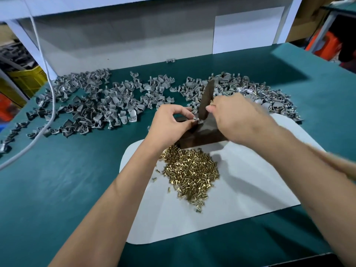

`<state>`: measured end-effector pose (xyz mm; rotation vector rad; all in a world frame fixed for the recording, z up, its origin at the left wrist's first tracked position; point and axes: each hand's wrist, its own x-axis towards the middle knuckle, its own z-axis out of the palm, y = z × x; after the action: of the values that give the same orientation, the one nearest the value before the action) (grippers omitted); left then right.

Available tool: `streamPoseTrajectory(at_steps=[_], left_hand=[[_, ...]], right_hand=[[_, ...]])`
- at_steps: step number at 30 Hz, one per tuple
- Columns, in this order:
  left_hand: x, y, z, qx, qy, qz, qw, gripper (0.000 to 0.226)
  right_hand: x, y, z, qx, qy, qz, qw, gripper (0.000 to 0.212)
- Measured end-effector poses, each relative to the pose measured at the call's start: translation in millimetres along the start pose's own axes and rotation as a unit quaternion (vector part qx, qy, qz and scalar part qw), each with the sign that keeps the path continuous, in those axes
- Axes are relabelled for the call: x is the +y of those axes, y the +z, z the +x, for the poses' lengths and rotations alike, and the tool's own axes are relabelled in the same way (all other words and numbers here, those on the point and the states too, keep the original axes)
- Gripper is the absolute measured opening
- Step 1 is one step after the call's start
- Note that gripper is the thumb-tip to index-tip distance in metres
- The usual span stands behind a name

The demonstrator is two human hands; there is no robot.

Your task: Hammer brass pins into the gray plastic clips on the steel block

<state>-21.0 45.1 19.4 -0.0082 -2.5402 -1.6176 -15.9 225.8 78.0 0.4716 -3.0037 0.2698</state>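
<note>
Two bare hands meet over a dark rectangular steel block (202,134) at the far edge of a white rounded mat (240,189) on the green tabletop (67,180). Much of the block is hidden beneath them. The left hand (169,124) pinches a small gray plastic clip (196,120) between thumb and fingertips on the block's top; the clip is mostly covered and its shape is hard to read. The right hand (237,116) curls its fingers round a dark, blurred hammer (206,101), whose head stands tilted just above the clip; whether it touches cannot be told. A blurred pale wooden shaft (339,164), cut off by the right edge, runs along the right forearm. Just near of the block lies a heap of short brass pins (190,170) on the mat. Far of the block, loose gray plastic clips (100,105) spread in heaps from left to right across the tabletop.
</note>
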Motion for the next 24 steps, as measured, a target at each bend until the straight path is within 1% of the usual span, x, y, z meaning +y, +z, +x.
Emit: streamPoseTrajectory(at_steps=[1,2,4,5,6,8,9,10,11,13,14,15,16,18,19,21,23,24], left_hand=[[0,0,0,0.002,0.0,0.004,1.0,0.01],[1,0,0,0.001,-0.001,0.008,1.0,0.01],[0,0,1,-0.001,0.002,0.014,1.0,0.009],[0,0,2,-0.003,0.004,0.012,1.0,0.008],[0,0,1,-0.003,0.004,0.005,1.0,0.008],[0,-1,0,-0.004,-0.001,-0.006,1.0,0.009],[1,0,0,-0.003,0.0,-0.003,1.0,0.009],[1,0,-1,0.0,-0.001,-0.002,1.0,0.008],[1,0,-1,0.002,-0.002,-0.002,1.0,0.007],[1,0,0,-0.002,0.0,0.003,1.0,0.007],[1,-1,0,-0.003,0.004,0.006,1.0,0.007],[0,-1,0,-0.004,0.006,0.005,1.0,0.007],[0,-1,0,-0.003,0.005,-0.001,1.0,0.008],[0,-1,0,-0.005,0.006,-0.005,1.0,0.008],[0,-1,-1,-0.003,0.007,-0.003,1.0,0.008],[-1,0,-1,0.0,0.012,-0.001,1.0,0.01],[-2,1,-1,0.001,0.031,0.006,1.0,0.013],[-2,1,-1,0.0,0.041,0.011,0.999,0.015]], right_hand=[[3,-7,3,0.006,0.0,-0.012,1.0,0.039],[6,-12,4,0.032,0.001,-0.01,0.999,0.04],[7,-11,2,0.125,0.009,0.043,0.991,0.033],[4,-8,1,0.144,0.004,0.06,0.988,0.028],[0,-3,0,0.118,-0.005,0.054,0.992,0.026],[-3,4,-1,0.011,-0.011,0.03,0.999,0.025],[0,-1,2,-0.018,-0.009,0.008,1.0,0.026],[4,-7,6,-0.022,-0.014,-0.011,1.0,0.029],[7,-14,9,-0.01,-0.015,-0.026,0.999,0.032],[10,-17,9,0.08,-0.015,-0.006,0.997,0.033],[9,-14,8,0.121,-0.021,0.012,0.992,0.029],[6,-8,6,0.12,-0.031,0.016,0.992,0.024],[2,-1,4,0.08,-0.039,0.012,0.996,0.021],[1,5,3,-0.004,-0.024,0.019,1.0,0.024],[5,2,5,-0.017,-0.017,0.015,1.0,0.027],[16,-7,8,-0.021,-0.026,0.002,0.999,0.031],[32,-15,6,-0.035,-0.06,0.038,0.997,0.035],[41,-18,4,-0.048,-0.081,0.066,0.993,0.032]])
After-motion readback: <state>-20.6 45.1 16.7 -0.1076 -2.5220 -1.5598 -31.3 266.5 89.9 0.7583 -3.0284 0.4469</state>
